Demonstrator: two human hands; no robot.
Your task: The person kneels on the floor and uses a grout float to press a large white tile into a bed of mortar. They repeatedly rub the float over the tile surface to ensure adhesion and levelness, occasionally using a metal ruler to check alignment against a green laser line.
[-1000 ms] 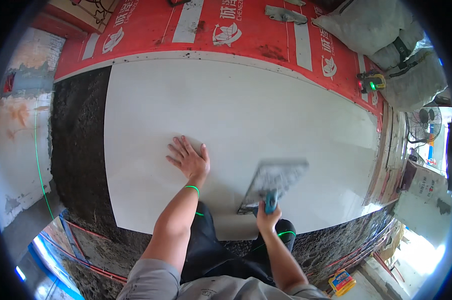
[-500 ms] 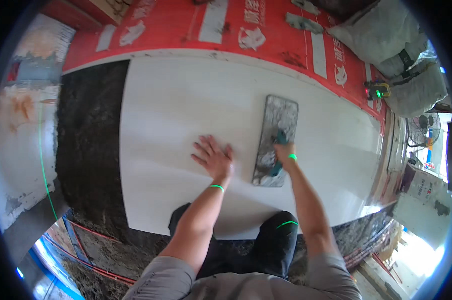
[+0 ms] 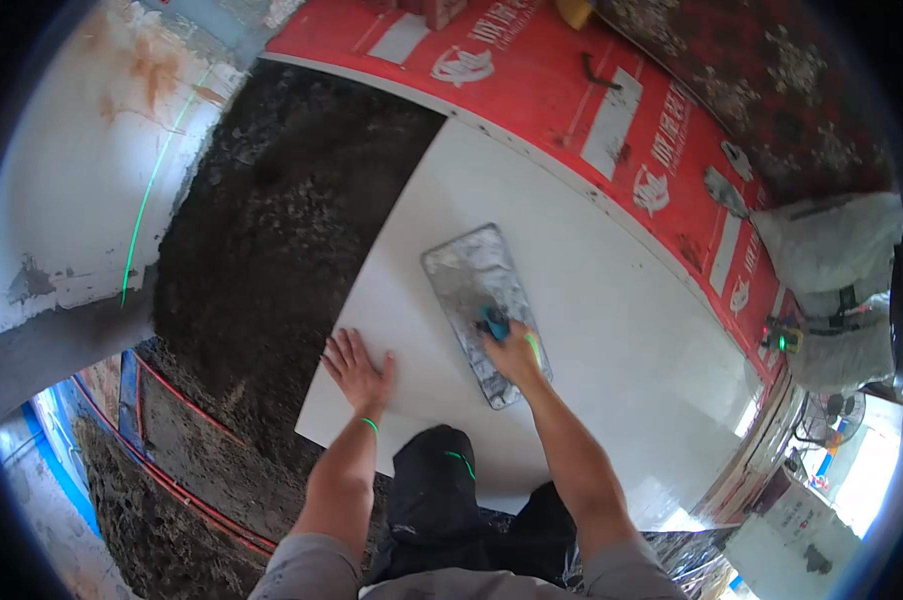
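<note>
Head view: float (image 3: 471,275) beneath right fingers (image 3: 495,345), curled round its handle (image 3: 492,320), left fingers (image 3: 345,350) flat on slab (image 3: 621,380)

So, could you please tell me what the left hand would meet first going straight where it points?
Likely the dark rough surface, just past the edge of the white slab; its level is unclear.

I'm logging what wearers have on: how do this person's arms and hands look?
The left hand and right hand are bare, without gloves. Short grey sleeves leave the forearms uncovered. A thin green line of light crosses near the left wrist; a similar streak shows near the right.
</note>
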